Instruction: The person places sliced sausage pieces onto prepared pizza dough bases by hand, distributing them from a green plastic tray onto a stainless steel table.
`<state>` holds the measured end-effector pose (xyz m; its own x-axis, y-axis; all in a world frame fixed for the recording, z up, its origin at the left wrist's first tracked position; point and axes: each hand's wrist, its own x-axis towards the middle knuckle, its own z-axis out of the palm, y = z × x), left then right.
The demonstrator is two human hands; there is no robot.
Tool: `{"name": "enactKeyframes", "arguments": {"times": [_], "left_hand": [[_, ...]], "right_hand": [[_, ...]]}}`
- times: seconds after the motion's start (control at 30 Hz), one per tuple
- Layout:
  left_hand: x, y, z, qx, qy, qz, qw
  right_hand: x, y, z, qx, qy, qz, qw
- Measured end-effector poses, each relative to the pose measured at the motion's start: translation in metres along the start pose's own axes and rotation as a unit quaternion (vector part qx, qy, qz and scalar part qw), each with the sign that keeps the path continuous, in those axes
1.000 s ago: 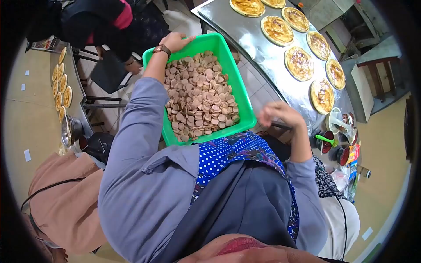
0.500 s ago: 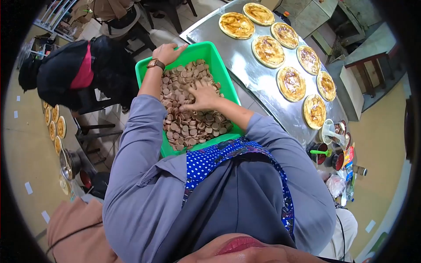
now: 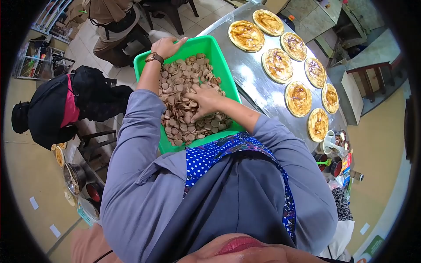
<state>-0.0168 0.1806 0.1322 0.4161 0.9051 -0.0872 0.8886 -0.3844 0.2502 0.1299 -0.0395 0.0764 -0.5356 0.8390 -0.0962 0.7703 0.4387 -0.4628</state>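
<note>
A green plastic tub [image 3: 229,79] sits in front of me, filled with many thin, round brown slices [image 3: 180,81] that look like sliced sausage. My left hand [image 3: 167,47], with a watch on the wrist, grips the tub's far rim, thumb along the edge and the other fingers mostly hidden. Inside the tub, my right hand [image 3: 207,101] presses into the slices. Its thumb and fingers are apart, and the fingertips are partly buried among the slices.
On the right, a metal table [image 3: 245,70] carries several round flatbreads [image 3: 277,65] spread with brown sauce. Bowls and a green-handled utensil [image 3: 323,162] stand at its near end. A person in black [image 3: 52,103] bends over at the left, near a metal bowl [image 3: 73,177] and more flatbreads.
My right hand has sunk deeper into the slices, its fingers less spread. My left hand keeps its hold on the rim. The person in black has shifted down in the view.
</note>
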Motion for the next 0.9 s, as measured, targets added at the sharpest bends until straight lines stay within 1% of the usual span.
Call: {"name": "enactKeyframes", "arguments": {"times": [0.03,0.07,0.17,0.23,0.3,0.33,0.37,0.4,0.43,0.47,0.5,0.53,0.57,0.6,0.63,0.7,0.73,0.77,0.83,0.87,0.9], "left_hand": [[0.002,0.001,0.001,0.005,-0.011,-0.004,1.0],[0.003,0.002,0.002,0.003,-0.012,-0.005,1.0],[0.009,-0.003,0.007,-0.015,0.0,-0.015,1.0],[0.01,-0.003,0.006,-0.016,-0.001,-0.041,0.999],[0.01,-0.001,0.005,-0.021,-0.004,-0.048,0.999],[0.01,0.0,0.005,-0.025,-0.005,-0.06,0.998],[0.01,0.003,0.006,-0.029,-0.008,-0.072,0.997],[0.009,0.007,0.006,-0.03,-0.013,-0.078,0.996],[0.01,0.009,0.007,-0.031,-0.014,-0.079,0.996],[0.011,0.01,0.009,-0.032,-0.019,-0.086,0.996],[0.013,0.01,0.011,-0.032,-0.024,-0.094,0.995],[0.014,0.012,0.015,-0.032,-0.025,-0.096,0.995],[0.013,0.012,0.017,-0.029,-0.011,-0.096,0.995],[0.014,0.012,0.021,-0.026,0.003,-0.096,0.995],[0.016,0.012,0.024,-0.025,0.003,-0.099,0.995],[0.019,0.013,0.031,-0.02,0.002,-0.104,0.994],[0.019,0.017,0.03,-0.02,0.002,-0.105,0.994],[0.018,0.02,0.028,-0.022,-0.007,-0.109,0.994],[0.015,0.023,0.027,-0.023,-0.015,-0.114,0.993],[0.014,0.022,0.028,-0.028,-0.015,-0.117,0.993],[0.014,0.022,0.029,-0.033,-0.015,-0.12,0.992]], "right_hand": [[0.001,-0.001,-0.003,-0.008,-0.009,0.01,1.0],[0.004,0.004,0.0,0.005,0.009,0.01,1.0],[0.004,0.014,0.003,0.026,0.005,0.004,1.0],[0.004,0.016,0.009,0.046,0.01,0.015,0.999],[0.004,0.024,0.014,0.109,0.029,0.031,0.993],[0.006,0.029,0.013,0.115,0.047,0.026,0.992],[0.008,0.038,0.01,0.115,0.047,0.028,0.992],[0.012,0.05,0.006,0.175,0.003,0.032,0.984],[0.011,0.052,-0.006,0.235,-0.041,0.035,0.971],[0.007,0.054,-0.019,0.291,-0.078,0.092,0.949],[0.006,0.063,-0.02,0.292,-0.08,0.091,0.949],[0.008,0.074,-0.023,0.412,-0.117,0.099,0.898],[0.011,0.082,-0.026,0.523,-0.153,0.105,0.832],[0.015,0.095,-0.02,0.558,-0.134,0.068,0.816],[0.01,0.093,-0.041,0.558,-0.136,0.066,0.816],[-0.008,0.098,-0.083,0.608,-0.158,0.148,0.764],[-0.01,0.105,-0.089,0.628,-0.13,0.134,0.755],[-0.014,0.117,-0.099,0.628,-0.132,0.134,0.755],[-0.03,0.136,-0.131,0.681,-0.09,0.115,0.718],[-0.036,0.152,-0.136,0.681,-0.092,0.115,0.717],[-0.042,0.17,-0.141,0.649,-0.07,0.156,0.742]]}}
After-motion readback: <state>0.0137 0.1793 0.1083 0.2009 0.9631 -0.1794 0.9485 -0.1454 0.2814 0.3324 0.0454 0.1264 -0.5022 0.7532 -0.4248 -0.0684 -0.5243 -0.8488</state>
